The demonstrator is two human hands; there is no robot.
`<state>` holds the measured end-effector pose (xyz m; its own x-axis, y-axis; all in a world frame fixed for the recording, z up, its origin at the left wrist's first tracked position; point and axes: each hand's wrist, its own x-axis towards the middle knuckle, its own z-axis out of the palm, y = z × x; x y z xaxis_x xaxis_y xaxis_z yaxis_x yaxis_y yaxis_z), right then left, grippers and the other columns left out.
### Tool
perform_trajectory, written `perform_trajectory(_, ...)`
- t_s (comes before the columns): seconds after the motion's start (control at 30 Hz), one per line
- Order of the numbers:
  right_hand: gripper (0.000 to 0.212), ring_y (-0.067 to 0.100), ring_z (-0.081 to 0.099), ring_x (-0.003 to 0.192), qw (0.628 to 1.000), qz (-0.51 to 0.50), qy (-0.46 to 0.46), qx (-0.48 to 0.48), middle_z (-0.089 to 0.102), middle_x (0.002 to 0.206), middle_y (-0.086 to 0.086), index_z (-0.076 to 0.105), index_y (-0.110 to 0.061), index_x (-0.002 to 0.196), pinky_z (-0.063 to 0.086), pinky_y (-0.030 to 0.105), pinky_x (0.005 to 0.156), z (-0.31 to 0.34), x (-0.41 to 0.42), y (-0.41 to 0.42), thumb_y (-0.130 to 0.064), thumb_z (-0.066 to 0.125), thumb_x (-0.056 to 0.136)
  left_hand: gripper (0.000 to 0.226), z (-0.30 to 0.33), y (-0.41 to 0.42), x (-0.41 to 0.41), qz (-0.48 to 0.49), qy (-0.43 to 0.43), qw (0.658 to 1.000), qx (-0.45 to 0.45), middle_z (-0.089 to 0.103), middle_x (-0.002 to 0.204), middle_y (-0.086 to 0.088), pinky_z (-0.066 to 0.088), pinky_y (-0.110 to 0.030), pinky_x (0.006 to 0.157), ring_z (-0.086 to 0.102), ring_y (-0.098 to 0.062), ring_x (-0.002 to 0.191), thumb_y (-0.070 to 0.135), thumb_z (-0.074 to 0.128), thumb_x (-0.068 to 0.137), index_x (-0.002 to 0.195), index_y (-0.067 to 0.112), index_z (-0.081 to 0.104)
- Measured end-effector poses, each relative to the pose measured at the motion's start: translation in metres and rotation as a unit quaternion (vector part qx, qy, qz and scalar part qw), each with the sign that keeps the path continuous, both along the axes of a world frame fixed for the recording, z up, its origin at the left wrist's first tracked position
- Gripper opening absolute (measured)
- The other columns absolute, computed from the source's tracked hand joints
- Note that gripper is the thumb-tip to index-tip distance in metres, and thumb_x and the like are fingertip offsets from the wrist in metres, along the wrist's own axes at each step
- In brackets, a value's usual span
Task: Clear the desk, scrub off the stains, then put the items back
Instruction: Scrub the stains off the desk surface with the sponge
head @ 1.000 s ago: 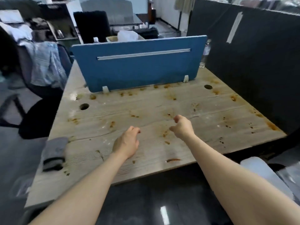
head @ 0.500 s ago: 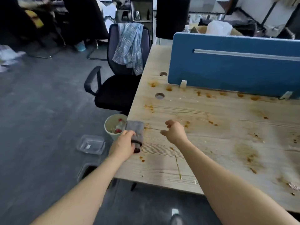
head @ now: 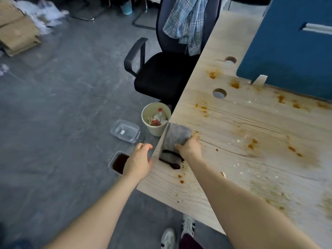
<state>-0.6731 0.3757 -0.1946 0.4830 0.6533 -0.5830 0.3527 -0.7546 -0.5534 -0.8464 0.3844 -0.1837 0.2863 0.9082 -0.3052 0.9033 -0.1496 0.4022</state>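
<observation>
Our right hand (head: 190, 149) pinches the grey cloth (head: 175, 141) at the desk (head: 251, 159) near-left edge; left hand (head: 139, 162) hovers loosely open, empty. We should bunch it firmly, scrub stains (head: 251, 143) rightward.

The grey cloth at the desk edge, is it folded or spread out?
Folded: the grey cloth lies as a compact layered pad, right hand gripping it.

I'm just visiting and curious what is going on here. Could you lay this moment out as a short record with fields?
Setting: wooden desk with orange-brown stains
Right hand: grips the grey cloth at the desk's left edge
Left hand: open, off the desk edge, holding nothing
Behind: blue divider panel
On floor: paper cup of rubbish, clear plastic container, tray of dark liquid
Beside desk: black chair with plaid shirt
Progress: stains not yet scrubbed
</observation>
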Motion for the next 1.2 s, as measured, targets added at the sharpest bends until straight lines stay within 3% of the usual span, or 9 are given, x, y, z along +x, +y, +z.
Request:
perform_trajectory(0.1, 0.071, 0.032, 0.048, 0.121, 0.999, -0.042, 0.005, 0.0, 0.044, 0.136, 0.019, 0.027, 0.004, 0.139, 0.046, 0.036, 0.094, -0.007, -0.004, 0.007, -0.028, 0.064, 0.088, 0.04, -0.006, -0.002, -0.001, -0.007, -0.001, 1.0, -0.01, 0.043, 0.133, 0.004, 0.043, -0.029, 0.077, 0.055, -0.019, 0.109, 0.017, 0.054, 0.091, 0.131, 0.019, 0.047)
perform_trajectory(0.2, 0.05, 0.03, 0.059, 0.105, 0.993, -0.096, 0.068, -0.017, 0.06, 0.114, 0.013, 0.048, 0.002, 0.117, 0.052, 0.034, 0.08, -0.007, -0.005, 0.011, -0.027, 0.071, 0.083, 0.039, -0.006, -0.005, -0.004, -0.002, -0.006, 1.0, -0.012, 0.044, 0.131, 0.002, 0.045, -0.032, 0.081, 0.055, -0.019, 0.109, 0.016, 0.055, 0.091, 0.129, 0.018, 0.048)
perform_trajectory(0.27, 0.044, 0.031, 0.061, 0.1, 0.98, -0.139, 0.141, -0.021, 0.061, 0.106, 0.013, 0.05, -0.001, 0.106, 0.053, 0.038, 0.084, 0.0, -0.005, 0.009, -0.025, 0.075, 0.079, 0.039, -0.001, -0.007, -0.004, 0.0, -0.007, 1.0, -0.012, 0.044, 0.13, 0.002, 0.046, -0.035, 0.083, 0.055, -0.02, 0.108, 0.016, 0.055, 0.091, 0.129, 0.018, 0.048)
perform_trajectory(0.33, 0.046, 0.031, 0.059, 0.099, 0.96, -0.185, 0.208, 0.007, 0.061, 0.107, 0.012, 0.052, 0.0, 0.11, 0.052, 0.042, 0.089, 0.008, -0.003, 0.004, -0.02, 0.078, 0.077, 0.039, 0.007, -0.01, -0.001, -0.008, -0.012, 1.0, -0.009, 0.044, 0.13, 0.003, 0.046, -0.036, 0.082, 0.056, -0.021, 0.104, 0.017, 0.056, 0.091, 0.129, 0.018, 0.047)
perform_trajectory(0.43, 0.04, 0.031, 0.052, 0.108, 0.951, -0.2, 0.229, 0.061, 0.052, 0.106, 0.009, 0.052, -0.004, 0.12, 0.046, 0.04, 0.092, 0.034, 0.005, -0.013, -0.016, 0.068, 0.085, 0.041, 0.021, -0.012, 0.009, -0.027, -0.027, 0.999, 0.006, 0.043, 0.131, 0.002, 0.045, -0.035, 0.087, 0.052, -0.02, 0.111, 0.017, 0.056, 0.09, 0.13, 0.019, 0.047)
perform_trajectory(0.57, 0.03, 0.026, 0.049, 0.096, 0.955, -0.193, 0.176, 0.143, 0.053, 0.102, 0.01, 0.051, -0.004, 0.117, 0.043, 0.038, 0.082, 0.069, 0.041, -0.054, -0.012, 0.06, 0.09, 0.042, 0.041, -0.024, 0.041, -0.084, -0.053, 0.994, 0.036, 0.044, 0.133, 0.001, 0.043, -0.033, 0.09, 0.05, -0.02, 0.115, 0.015, 0.057, 0.09, 0.13, 0.018, 0.047)
perform_trajectory(0.73, 0.024, 0.029, 0.054, 0.1, 0.941, -0.248, 0.09, 0.21, 0.056, 0.107, 0.012, 0.047, -0.01, 0.114, 0.047, 0.039, 0.082, 0.105, 0.1, -0.123, -0.011, 0.057, 0.091, 0.04, 0.066, -0.054, 0.111, -0.175, -0.07, 0.981, 0.055, 0.044, 0.133, 0.001, 0.043, -0.033, 0.09, 0.048, -0.02, 0.117, 0.017, 0.055, 0.091, 0.13, 0.021, 0.047)
perform_trajectory(0.93, 0.029, 0.03, 0.055, 0.105, 0.913, -0.331, 0.036, 0.236, 0.057, 0.111, 0.015, 0.048, -0.006, 0.117, 0.046, 0.037, 0.083, 0.126, 0.179, -0.224, -0.012, 0.058, 0.091, 0.039, 0.095, -0.123, 0.208, -0.289, -0.087, 0.95, 0.084, 0.043, 0.134, 0.005, 0.047, -0.032, 0.081, 0.053, -0.017, 0.108, 0.019, 0.051, 0.093, 0.131, 0.024, 0.046)
perform_trajectory(1.2, 0.026, 0.029, 0.055, 0.099, 0.88, -0.412, 0.017, 0.236, 0.058, 0.113, 0.012, 0.051, -0.009, 0.12, 0.049, 0.04, 0.087, 0.133, 0.306, -0.369, -0.014, 0.053, 0.095, 0.033, 0.098, -0.236, 0.355, -0.376, -0.12, 0.914, 0.092, 0.049, 0.129, 0.003, 0.05, -0.036, 0.088, 0.055, -0.016, 0.106, 0.024, 0.052, 0.094, 0.126, 0.021, 0.049)
